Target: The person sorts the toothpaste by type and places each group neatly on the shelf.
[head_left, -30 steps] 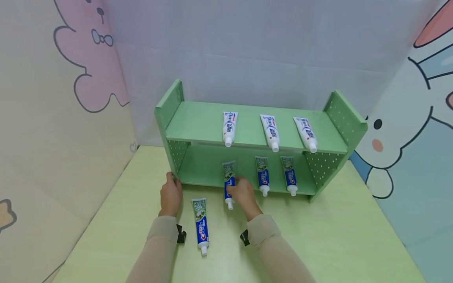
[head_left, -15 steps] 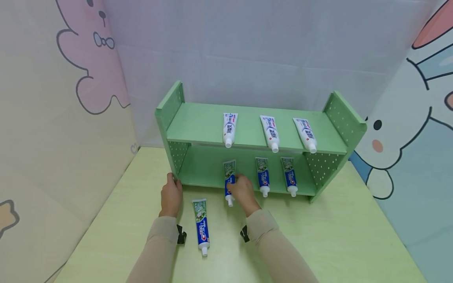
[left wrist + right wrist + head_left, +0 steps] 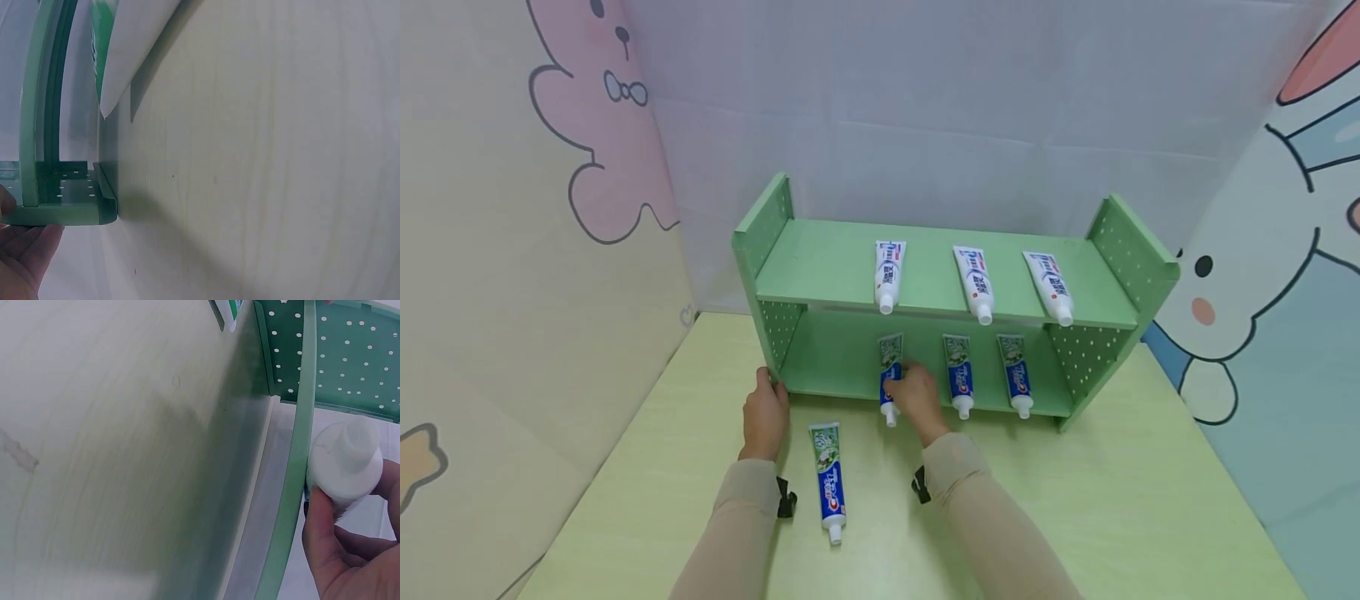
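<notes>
My right hand (image 3: 919, 402) pinches a blue and green toothpaste tube (image 3: 891, 350) near its cap end, thumb on one side and fingers on the other. The tube lies on the lower level of a green two-tier shelf (image 3: 831, 350), its white cap (image 3: 350, 450) sticking out past the front edge. At the shelf's lower left corner, my left hand (image 3: 766, 417) grips the side panel (image 3: 62, 215), thumb and fingers on opposite faces. Between my forearms a matching toothpaste tube (image 3: 829, 475) lies on the table, cap toward me.
Two more blue and green tubes (image 3: 958, 375) lie to the right on the lower level. Above, three white toothpaste tubes (image 3: 973, 279) rest with caps over the front edge. The shelf stands on a pale yellow-green table (image 3: 1120, 500) against a white backdrop (image 3: 925, 108).
My right hand has slid the toothpaste tube further back onto the lower level, so less of it hangs over the edge. The left hand stays on the shelf's side panel.
</notes>
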`<state>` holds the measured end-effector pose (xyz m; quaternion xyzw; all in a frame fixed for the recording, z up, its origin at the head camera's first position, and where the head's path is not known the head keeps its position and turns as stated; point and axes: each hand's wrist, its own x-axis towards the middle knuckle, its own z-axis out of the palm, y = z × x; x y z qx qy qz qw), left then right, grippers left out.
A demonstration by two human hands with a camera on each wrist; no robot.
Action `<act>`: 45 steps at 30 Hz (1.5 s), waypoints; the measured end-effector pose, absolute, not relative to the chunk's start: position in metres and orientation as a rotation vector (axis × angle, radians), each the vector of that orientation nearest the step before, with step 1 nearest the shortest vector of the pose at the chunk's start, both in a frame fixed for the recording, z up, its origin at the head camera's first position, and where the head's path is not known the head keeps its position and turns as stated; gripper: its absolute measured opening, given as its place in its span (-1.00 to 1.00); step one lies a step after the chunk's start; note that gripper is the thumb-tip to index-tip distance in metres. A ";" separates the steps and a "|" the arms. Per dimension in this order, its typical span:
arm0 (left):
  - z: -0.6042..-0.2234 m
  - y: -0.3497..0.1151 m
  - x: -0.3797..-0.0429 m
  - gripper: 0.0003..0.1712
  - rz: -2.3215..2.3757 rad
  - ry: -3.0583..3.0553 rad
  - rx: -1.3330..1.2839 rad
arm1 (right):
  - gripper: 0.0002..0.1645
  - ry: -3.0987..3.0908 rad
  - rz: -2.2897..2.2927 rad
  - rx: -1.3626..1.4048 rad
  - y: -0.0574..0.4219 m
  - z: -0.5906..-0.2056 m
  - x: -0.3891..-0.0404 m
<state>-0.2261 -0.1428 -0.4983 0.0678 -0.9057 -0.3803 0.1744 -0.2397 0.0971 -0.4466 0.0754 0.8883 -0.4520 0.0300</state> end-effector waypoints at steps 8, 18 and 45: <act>-0.498 -0.142 -0.226 -0.69 -1.083 -2.570 0.193 | -0.37 2.788 -1.371 0.222 0.097 -0.449 -0.247; -0.497 -0.141 -0.227 -0.68 -1.080 -2.560 0.193 | -0.37 2.795 -1.392 0.171 0.100 -0.449 -0.254; -0.498 -0.142 -0.225 -0.72 -1.052 -2.543 0.182 | -0.36 2.733 -1.486 0.203 0.102 -0.457 -0.260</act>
